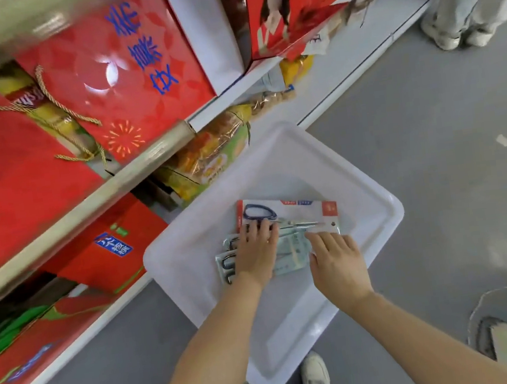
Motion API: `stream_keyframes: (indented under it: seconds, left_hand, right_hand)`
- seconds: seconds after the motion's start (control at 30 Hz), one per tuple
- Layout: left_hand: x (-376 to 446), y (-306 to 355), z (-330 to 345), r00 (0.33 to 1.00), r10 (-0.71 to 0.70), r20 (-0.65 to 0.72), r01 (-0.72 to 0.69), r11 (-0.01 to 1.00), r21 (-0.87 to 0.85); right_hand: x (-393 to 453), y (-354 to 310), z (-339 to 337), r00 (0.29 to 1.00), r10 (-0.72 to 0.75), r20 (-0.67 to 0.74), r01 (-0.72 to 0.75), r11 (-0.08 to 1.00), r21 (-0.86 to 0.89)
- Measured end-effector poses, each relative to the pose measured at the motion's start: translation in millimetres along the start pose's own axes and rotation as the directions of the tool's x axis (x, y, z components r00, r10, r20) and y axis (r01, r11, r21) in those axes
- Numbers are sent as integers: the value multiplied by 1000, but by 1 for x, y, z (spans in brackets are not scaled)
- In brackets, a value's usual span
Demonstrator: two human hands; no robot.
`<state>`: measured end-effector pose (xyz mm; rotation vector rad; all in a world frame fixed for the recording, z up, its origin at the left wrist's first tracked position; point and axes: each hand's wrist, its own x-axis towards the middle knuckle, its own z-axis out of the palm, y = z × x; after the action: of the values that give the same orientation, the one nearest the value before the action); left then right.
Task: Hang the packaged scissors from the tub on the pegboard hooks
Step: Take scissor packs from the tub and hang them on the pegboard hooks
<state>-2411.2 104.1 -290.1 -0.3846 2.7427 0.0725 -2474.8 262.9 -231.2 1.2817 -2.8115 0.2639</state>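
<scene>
Red gift boxes (122, 70) fill the shelves (82, 209) at left. A white tub (370, 190) sits on grey floor (430, 138); inside, the left hand (255, 252) presses flat on scissor packs (290, 219), right hand (337, 261) pinching one's edge.

You're looking down at a grey floor (429, 125). To your left, white shelves (319, 65) carry red gift boxes (123, 80) and bagged snacks (209, 155). Another person's pale trousers and shoes (462, 6) stand at the upper right.
</scene>
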Motion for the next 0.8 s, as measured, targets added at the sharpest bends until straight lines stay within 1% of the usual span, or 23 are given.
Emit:
stream_keyframes:
  seconds: [0.07, 0.17, 0.2, 0.27, 0.3, 0.33, 0.37, 0.4, 0.43, 0.5, 0.53, 0.57, 0.6, 0.67, 0.73, 0.8]
  left_hand:
    - [2, -1, 4, 996, 20, -90, -20, 1000, 2]
    - [7, -8, 1, 987, 16, -159, -29, 996, -79]
    - [8, -10, -5, 988, -6, -155, -9, 995, -98]
    - [10, -17, -17, 993, -52, -104, 33, 983, -178]
    - [11, -21, -20, 991, -94, -97, 67, 966, -249]
    - [12, -26, -23, 984, -157, -86, 117, 927, -355]
    - [11, -31, -27, 969, -237, -76, 170, 854, -492]
    - [11, -35, -30, 944, -326, -47, 222, 737, -639]
    - [10, -39, -33, 917, -399, -1, 254, 586, -769]
    - [2, -43, -42, 873, -470, 127, 262, 235, -936]
    - [-2, -43, -46, 863, -470, 185, 240, 61, -969]
    - [-7, -42, -51, 860, -461, 218, 208, -74, -975]
    - [-13, -40, -58, 860, -454, 233, 180, -156, -971]
    - [-26, -35, -71, 862, -456, 222, 127, -229, -965]
    - [-36, -34, -85, 849, -485, 210, 74, -285, -956]
    - [-48, -38, -98, 833, -518, 195, 29, -311, -950]
  right_hand:
    - [0, -2, 6, 1000, 7, 2, -7, 1000, 11]
    - [0, -6, 10, 999, 28, 22, -28, 1000, 2]
    - [1, -7, 11, 999, 38, 30, -38, 999, 3]
    - [3, -12, 11, 997, 63, 46, -64, 998, 19]
    - [4, -14, 10, 995, 81, 56, -83, 996, 38]
    - [5, -16, 10, 992, 102, 72, -107, 992, 71]
    - [7, -19, 8, 986, 134, 95, -145, 982, 118]
    - [10, -22, 7, 976, 179, 125, -199, 964, 177]
    - [14, -26, 5, 959, 230, 163, -265, 934, 239]
    - [23, -35, 1, 916, 313, 253, -391, 841, 374]
    - [28, -40, -1, 897, 340, 283, -437, 780, 447]
    - [33, -46, -5, 881, 361, 306, -472, 717, 513]
    - [40, -53, -11, 865, 376, 331, -501, 650, 571]
    - [52, -66, -26, 856, 387, 343, -511, 535, 672]
    - [61, -76, -41, 862, 399, 313, -490, 493, 719]
    - [67, -86, -56, 868, 404, 290, -471, 479, 741]
